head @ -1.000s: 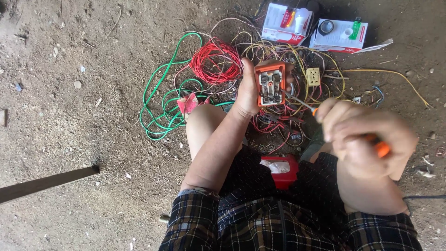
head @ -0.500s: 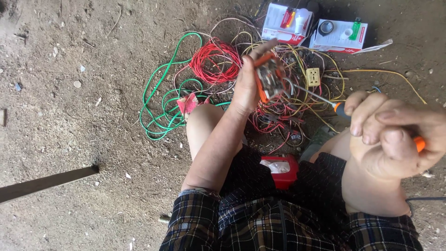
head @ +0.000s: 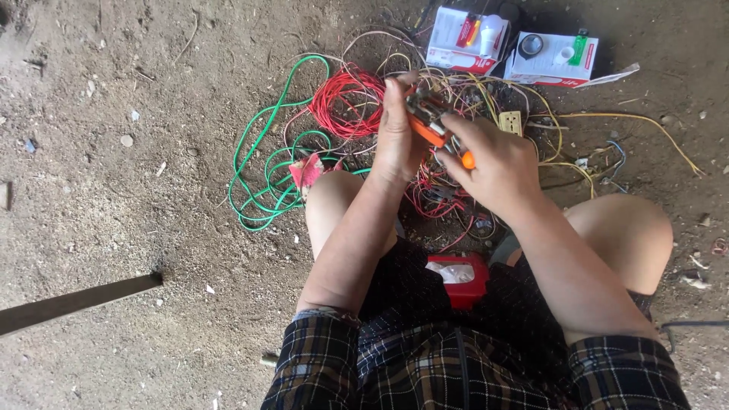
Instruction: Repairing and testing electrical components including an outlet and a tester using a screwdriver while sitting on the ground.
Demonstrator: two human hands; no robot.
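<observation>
My left hand (head: 398, 133) grips an orange-framed electrical switch box (head: 425, 121), tilted edge-on above a tangle of wires. My right hand (head: 493, 163) is closed around an orange-handled screwdriver (head: 465, 159) and meets the box from the right; the tool's tip is hidden between the hands. Under the hands lie a red wire coil (head: 345, 102), green wire loops (head: 266, 171) and yellow wires (head: 607, 121). A cream socket plate (head: 510, 121) rests among the wires just right of the box.
Two white cartons (head: 463, 38) (head: 553, 59) holding small parts stand at the back. A red plastic box (head: 462, 279) sits between my knees. A dark flat bar (head: 72, 302) lies at the left on the dirt floor (head: 114, 114).
My right hand has swung in from the far right with the screwdriver and now meets the box. My left hand has turned the box from face-up to edge-on.
</observation>
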